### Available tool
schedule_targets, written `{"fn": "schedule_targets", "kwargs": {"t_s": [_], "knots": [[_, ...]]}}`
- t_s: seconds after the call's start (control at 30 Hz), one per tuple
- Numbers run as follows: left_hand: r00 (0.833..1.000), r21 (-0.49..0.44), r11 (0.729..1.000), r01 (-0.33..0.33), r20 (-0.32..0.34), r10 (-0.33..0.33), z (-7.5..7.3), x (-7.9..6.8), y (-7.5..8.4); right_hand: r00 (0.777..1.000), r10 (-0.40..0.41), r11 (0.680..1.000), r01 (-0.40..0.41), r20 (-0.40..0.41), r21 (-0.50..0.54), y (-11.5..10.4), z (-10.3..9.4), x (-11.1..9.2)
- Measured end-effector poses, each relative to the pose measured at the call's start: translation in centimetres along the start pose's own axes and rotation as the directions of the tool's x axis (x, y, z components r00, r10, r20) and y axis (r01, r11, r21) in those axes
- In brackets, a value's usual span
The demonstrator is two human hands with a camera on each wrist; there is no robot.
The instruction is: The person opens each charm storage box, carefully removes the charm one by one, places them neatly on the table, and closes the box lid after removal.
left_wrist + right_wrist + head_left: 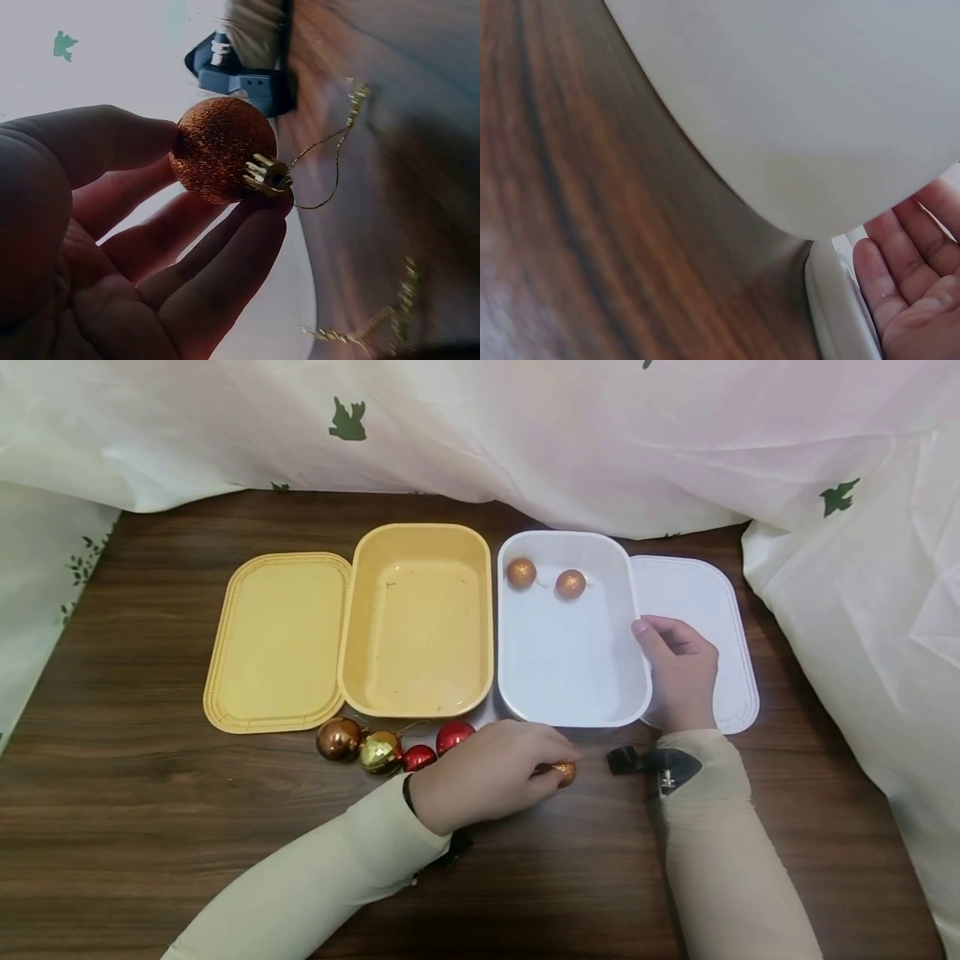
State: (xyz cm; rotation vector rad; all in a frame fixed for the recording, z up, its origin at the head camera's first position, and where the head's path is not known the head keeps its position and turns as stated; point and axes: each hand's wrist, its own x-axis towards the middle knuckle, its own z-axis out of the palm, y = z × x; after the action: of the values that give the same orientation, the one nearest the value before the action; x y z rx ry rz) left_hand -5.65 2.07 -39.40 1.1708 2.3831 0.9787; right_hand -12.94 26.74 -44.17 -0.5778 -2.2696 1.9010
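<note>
My left hand [491, 772] holds an orange glitter bauble [221, 150] between thumb and fingertips, in front of the white container [573, 710]. The bauble's gold cap and thread loop [337, 161] hang free. My right hand [682, 672] grips the white container's right rim, its thumb at the edge; the right wrist view has its fingers [907, 247] beside the outer wall. Two more orange glitter baubles, one at the back left [521, 573] and one beside it [571, 583], lie inside that container. Below my left wrist, the table surface is hidden by the arm.
A yellow container [347, 643] stands left of the white one, with a yellow lid [277, 643] beside it. A white lid [731, 652] lies at the right. Brown [339, 739], gold [381, 752] and red baubles [454, 737] line the front. A curtain [480, 435] hangs behind.
</note>
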Motion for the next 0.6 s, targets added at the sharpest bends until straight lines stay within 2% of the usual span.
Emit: {"fn": "schedule_targets", "kwargs": {"t_s": [0.13, 0.37, 0.6], "knots": [[1.0, 0.017, 1.0, -0.002, -0.016, 0.002, 0.1, -0.6, -0.5, 1.0, -0.001, 1.0, 0.001, 0.008, 0.022, 0.1, 0.0, 0.1], [0.998, 0.069, 0.995, 0.066, -0.022, -0.065, 0.4, -1.1, -1.2, 1.0, -0.009, 1.0, 0.009, -0.001, 0.002, 0.1, 0.0, 0.2], [0.99, 0.119, 0.984, 0.135, -0.058, -0.129, 0.7, -1.2, -1.3, 1.0, -0.022, 1.0, 0.022, -0.003, -0.019, 0.2, 0.0, 0.1]]}}
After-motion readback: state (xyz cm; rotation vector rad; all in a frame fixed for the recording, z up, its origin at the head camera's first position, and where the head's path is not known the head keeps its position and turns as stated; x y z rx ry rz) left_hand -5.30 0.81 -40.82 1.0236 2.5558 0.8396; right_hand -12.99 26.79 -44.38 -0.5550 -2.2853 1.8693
